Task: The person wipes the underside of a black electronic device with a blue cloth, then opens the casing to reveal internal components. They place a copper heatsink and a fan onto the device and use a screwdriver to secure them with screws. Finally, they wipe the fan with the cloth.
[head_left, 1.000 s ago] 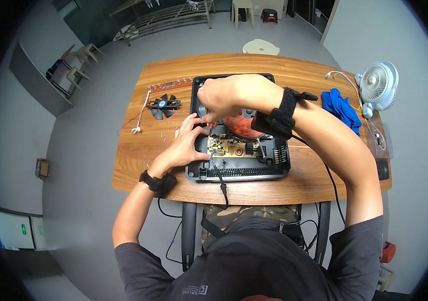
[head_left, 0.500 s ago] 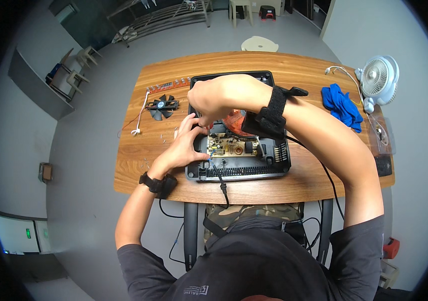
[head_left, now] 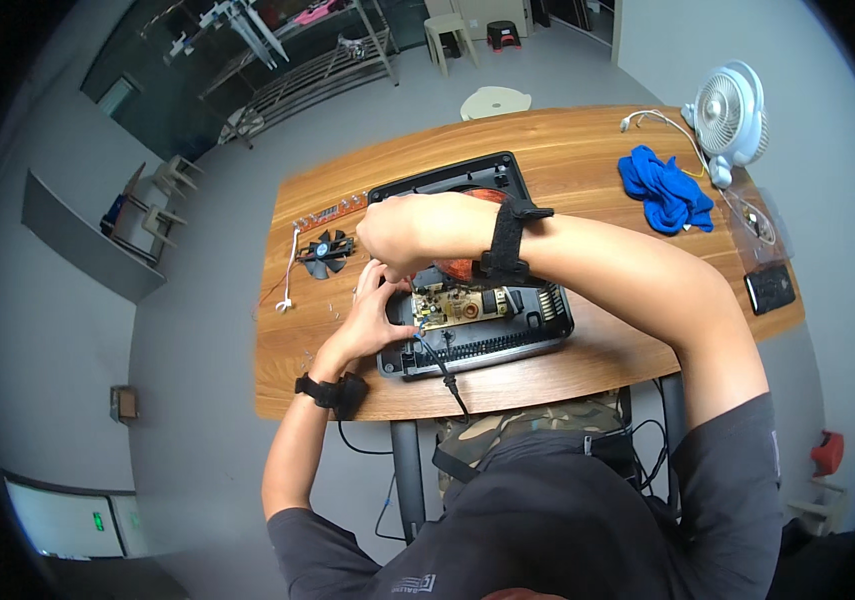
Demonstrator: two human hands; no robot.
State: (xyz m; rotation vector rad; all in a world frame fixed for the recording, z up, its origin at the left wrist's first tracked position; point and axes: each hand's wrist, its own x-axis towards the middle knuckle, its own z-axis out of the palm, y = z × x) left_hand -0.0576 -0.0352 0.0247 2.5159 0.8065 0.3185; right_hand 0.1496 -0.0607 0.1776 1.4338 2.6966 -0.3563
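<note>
Reaching in over the near edge of the wooden table (head_left: 597, 345), two bare forearms wear black wrist straps (head_left: 508, 240) and meet above an open black casing (head_left: 492, 352), which sits a little left of the table's middle. A black cord (head_left: 448, 380) leaves the casing's front side and drops past the edge. Inside, behind the slotted front strip, lies a tan circuit board (head_left: 457, 308) crowded with small parts, a ring-shaped one among them. The left hand (head_left: 372, 315) is spread — thumb by the board's near left corner, beside some blue wire (head_left: 421, 330), fingers over the casing's left side. The right hand (head_left: 392, 235) is curled above the casing's left part, its fingertips hidden; whether it grips anything, I cannot tell. Beyond the board, in the same casing, a round copper-coloured coil (head_left: 459, 269) shows partly under the right forearm. Left of the casing lie a small black fan (head_left: 326, 256) and an orange strip (head_left: 332, 214) carrying small parts. Far to the right sit a dark flat object (head_left: 769, 289), clear plastic packaging (head_left: 744, 248) with a pale cable (head_left: 767, 232) in or on it — unclear which — then a crumpled blue cloth (head_left: 665, 190) and a white desk fan (head_left: 730, 115). A pale stool (head_left: 495, 102) stands past the table.
</note>
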